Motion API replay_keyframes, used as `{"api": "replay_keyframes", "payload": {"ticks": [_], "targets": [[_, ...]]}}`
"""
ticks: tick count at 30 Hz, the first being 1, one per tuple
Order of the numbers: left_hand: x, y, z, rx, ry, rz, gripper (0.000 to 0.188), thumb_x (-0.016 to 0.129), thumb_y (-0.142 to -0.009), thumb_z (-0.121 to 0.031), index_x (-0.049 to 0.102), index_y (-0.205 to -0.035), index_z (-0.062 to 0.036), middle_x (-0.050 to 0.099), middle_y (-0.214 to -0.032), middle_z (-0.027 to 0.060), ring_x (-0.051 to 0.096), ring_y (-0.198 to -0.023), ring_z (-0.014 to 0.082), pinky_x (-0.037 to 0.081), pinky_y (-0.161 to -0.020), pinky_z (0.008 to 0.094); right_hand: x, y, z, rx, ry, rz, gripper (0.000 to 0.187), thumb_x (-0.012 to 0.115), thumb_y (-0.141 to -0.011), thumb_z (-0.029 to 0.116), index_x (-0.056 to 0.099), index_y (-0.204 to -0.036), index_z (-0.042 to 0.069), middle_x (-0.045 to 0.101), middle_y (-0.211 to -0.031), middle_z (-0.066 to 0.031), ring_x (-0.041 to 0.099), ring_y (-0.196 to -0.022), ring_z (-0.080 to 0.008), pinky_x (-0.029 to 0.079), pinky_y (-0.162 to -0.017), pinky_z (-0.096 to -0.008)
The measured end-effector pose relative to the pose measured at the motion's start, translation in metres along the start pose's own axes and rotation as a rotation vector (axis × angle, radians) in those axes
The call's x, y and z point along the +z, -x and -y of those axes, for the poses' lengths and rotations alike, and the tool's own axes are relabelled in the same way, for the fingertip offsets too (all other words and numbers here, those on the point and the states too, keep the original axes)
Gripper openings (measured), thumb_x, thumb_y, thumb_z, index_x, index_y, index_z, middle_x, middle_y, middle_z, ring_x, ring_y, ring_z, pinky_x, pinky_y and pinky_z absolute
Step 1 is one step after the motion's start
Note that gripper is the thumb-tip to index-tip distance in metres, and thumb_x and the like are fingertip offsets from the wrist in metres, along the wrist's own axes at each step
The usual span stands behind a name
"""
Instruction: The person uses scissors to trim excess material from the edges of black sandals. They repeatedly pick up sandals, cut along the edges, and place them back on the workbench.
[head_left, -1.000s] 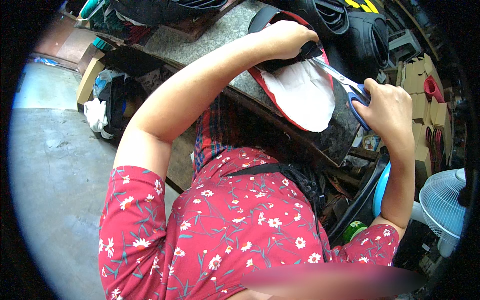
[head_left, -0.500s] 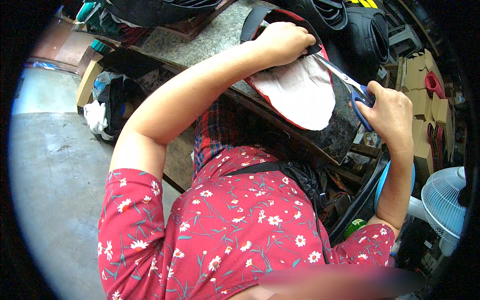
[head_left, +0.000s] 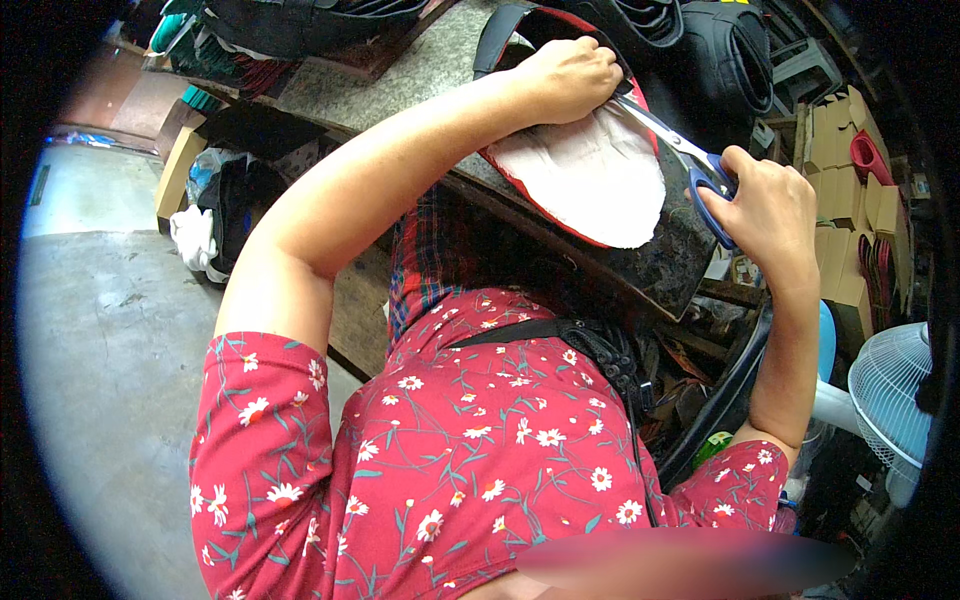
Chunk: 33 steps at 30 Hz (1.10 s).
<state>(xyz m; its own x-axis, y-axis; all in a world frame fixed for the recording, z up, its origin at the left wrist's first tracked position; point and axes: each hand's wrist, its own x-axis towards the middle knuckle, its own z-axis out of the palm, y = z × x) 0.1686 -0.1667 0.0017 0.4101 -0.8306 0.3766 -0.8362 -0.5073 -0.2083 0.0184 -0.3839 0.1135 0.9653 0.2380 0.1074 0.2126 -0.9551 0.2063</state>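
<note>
Head view: the right hand (head_left: 770, 205) grips blue-handled scissors (head_left: 683, 146), blades at the edge of a red-edged white piece (head_left: 590, 180) lying at its nine o'clock. At ten o'clock, the left hand (head_left: 575, 80) clenches that piece's dark end, fingertips partly hidden. At three o'clock stand cardboard boxes (head_left: 832, 190), a red roll (head_left: 869, 157) among them. Far off at nine, bluish plastic (head_left: 204, 170) tops a black bag (head_left: 240, 195), its depths unreadable.

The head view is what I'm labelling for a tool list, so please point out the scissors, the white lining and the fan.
Scissors (head_left: 681, 143): head view, on the metal near the pivot.
White lining (head_left: 590, 185): head view, on the middle of its bare surface.
Fan (head_left: 892, 388): head view, on its round wire cage.
</note>
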Motion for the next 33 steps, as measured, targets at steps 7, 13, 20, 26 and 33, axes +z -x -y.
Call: {"api": "replay_keyframes", "payload": {"ticks": [7, 13, 20, 26, 33], "targets": [[-0.003, 0.006, 0.006, -0.111, 0.199, -0.164, 0.013, 0.056, -0.085, -0.009, 0.059, -0.095, -0.0007, 0.062, -0.095, 0.0163, 0.063, -0.093, 0.0342, 0.051, -0.086, 0.0414, 0.017, -0.010, 0.009, -0.034, 0.048, -0.016, 0.033, 0.077, -0.077, 0.037, 0.068, -0.093, 0.010, 0.069, -0.076, -0.0149, 0.069, -0.074, -0.0333, 0.053, -0.070, -0.0456], [-0.060, 0.011, 0.018, -0.344, 0.546, -0.453, 0.019, 0.058, -0.093, -0.017, 0.058, -0.093, 0.0019, 0.062, -0.088, 0.0225, 0.062, -0.085, 0.0419, 0.050, -0.077, 0.0465, 0.009, -0.006, 0.005, -0.050, 0.044, 0.077, 0.032, 0.076, -0.079, 0.040, 0.067, -0.090, 0.012, 0.070, -0.077, -0.0142, 0.070, -0.074, -0.0328, 0.054, -0.067, -0.0454], [-0.094, 0.089, 0.016, -0.295, 0.438, -0.196, 0.013, 0.066, -0.086, -0.012, 0.058, -0.085, -0.0023, 0.058, -0.100, 0.0175, 0.061, -0.096, 0.0373, 0.050, -0.086, 0.0440, -0.008, 0.015, 0.029, -0.084, -0.254, 0.074, 0.032, 0.081, -0.075, 0.036, 0.067, -0.088, 0.011, 0.067, -0.071, -0.0122, 0.068, -0.070, -0.0324, 0.051, -0.065, -0.0448], [-0.076, 0.138, -0.017, -0.386, 0.188, 0.035, 0.018, 0.064, -0.089, -0.016, 0.058, -0.101, -0.0044, 0.057, -0.099, 0.0128, 0.066, -0.089, 0.0313, 0.057, -0.072, 0.0400, 0.008, 0.015, 0.052, -0.216, -0.093, 0.067, 0.032, 0.079, -0.076, 0.036, 0.065, -0.089, 0.011, 0.067, -0.072, -0.0126, 0.067, -0.071, -0.0320, 0.052, -0.068, -0.0442], [-0.078, 0.137, -0.080, -0.261, 0.519, -0.008, 0.050, 0.060, -0.093, -0.045, 0.063, -0.123, -0.0052, 0.056, -0.131, 0.0240, 0.047, -0.129, 0.0455, 0.038, -0.110, 0.0520, 0.010, 0.006, 0.048, -0.212, -0.034, 0.090, 0.031, 0.078, -0.079, 0.038, 0.066, -0.090, 0.011, 0.068, -0.071, -0.0147, 0.068, -0.071, -0.0335, 0.053, -0.067, -0.0449]]}}
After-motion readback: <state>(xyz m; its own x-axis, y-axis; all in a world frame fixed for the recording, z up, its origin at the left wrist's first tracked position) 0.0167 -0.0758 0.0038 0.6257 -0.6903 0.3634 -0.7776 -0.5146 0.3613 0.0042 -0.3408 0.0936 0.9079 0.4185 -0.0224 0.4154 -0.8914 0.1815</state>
